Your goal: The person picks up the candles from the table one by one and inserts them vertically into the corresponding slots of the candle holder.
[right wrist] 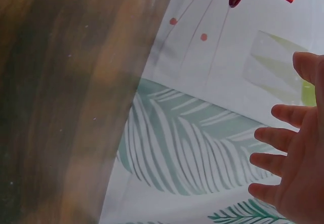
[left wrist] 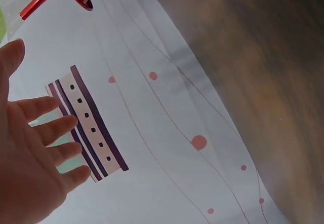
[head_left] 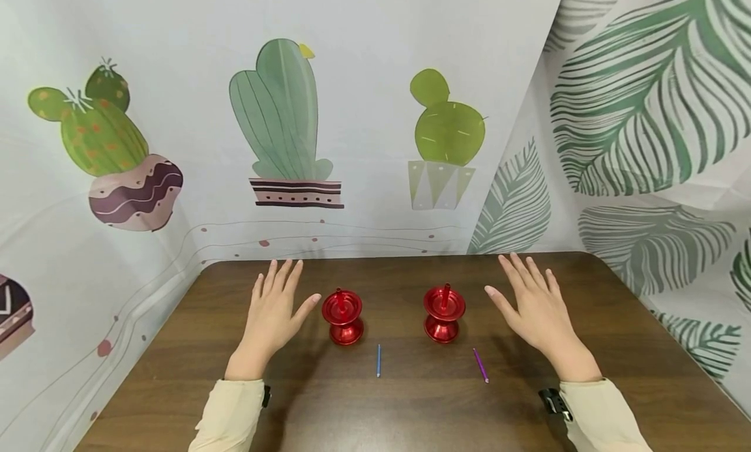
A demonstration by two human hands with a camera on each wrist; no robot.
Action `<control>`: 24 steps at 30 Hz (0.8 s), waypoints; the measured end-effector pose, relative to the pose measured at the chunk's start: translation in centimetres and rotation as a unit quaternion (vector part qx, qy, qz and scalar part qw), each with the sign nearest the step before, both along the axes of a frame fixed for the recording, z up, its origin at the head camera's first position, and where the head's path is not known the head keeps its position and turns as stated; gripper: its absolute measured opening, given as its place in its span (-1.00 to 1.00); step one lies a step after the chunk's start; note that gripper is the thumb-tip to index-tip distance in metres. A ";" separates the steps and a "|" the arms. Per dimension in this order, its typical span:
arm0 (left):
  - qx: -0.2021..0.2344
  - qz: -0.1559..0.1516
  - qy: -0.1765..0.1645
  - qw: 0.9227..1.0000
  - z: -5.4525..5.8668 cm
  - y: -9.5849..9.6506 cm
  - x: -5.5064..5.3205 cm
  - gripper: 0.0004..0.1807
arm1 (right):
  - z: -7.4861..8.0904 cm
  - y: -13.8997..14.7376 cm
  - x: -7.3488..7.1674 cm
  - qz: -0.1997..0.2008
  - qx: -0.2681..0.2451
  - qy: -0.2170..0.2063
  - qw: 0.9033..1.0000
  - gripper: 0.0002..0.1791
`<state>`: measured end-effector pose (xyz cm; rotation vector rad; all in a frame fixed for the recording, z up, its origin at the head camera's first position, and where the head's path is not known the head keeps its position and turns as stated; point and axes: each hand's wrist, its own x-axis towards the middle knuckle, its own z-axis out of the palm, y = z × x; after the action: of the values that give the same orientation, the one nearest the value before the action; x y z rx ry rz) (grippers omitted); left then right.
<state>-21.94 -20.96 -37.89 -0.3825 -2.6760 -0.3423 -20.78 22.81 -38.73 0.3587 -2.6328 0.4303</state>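
Two glossy red candle holders, each with a flared dish, a thin upright stem and a round foot, stand on the table. My left hand (head_left: pixel 274 316) is held with fingers spread to the left of the left candle holder (head_left: pixel 346 332), its thumb pointing toward the dish. On the other side, my right hand (head_left: pixel 536 314) is spread likewise, right of the right candle holder (head_left: pixel 442 330). Neither hand holds anything. A thin blue stick (head_left: pixel 378 361) and a thin purple stick (head_left: pixel 480 365), each pale at the near end, lie in front of the holders.
The dark brown wooden table (head_left: pixel 375 416) meets a white cloth backdrop (head_left: pixel 375 113) printed with potted cacti. A leaf-print cloth (head_left: pixel 651 100) hangs on the right. Black straps (head_left: pixel 554 403) circle the wrists at the cream sleeves (head_left: pixel 604 416).
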 end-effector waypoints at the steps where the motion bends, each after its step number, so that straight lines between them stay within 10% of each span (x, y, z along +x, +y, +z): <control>1: 0.003 -0.005 0.005 1.000 0.1 0.1 0.0 -0.20 | 0.1 -0.1 0.0 0.003 -0.002 0.004 1.000 -0.25; 24: 0.059 -0.108 0.025 0.992 0.9 1.4 0.8 -0.31 | 2.0 -5.3 0.3 0.112 -0.066 0.073 0.989 -0.35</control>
<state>-21.16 -19.52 -36.99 -0.6370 -2.5547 -0.5445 -20.45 17.55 -36.75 0.6204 -2.4168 0.6221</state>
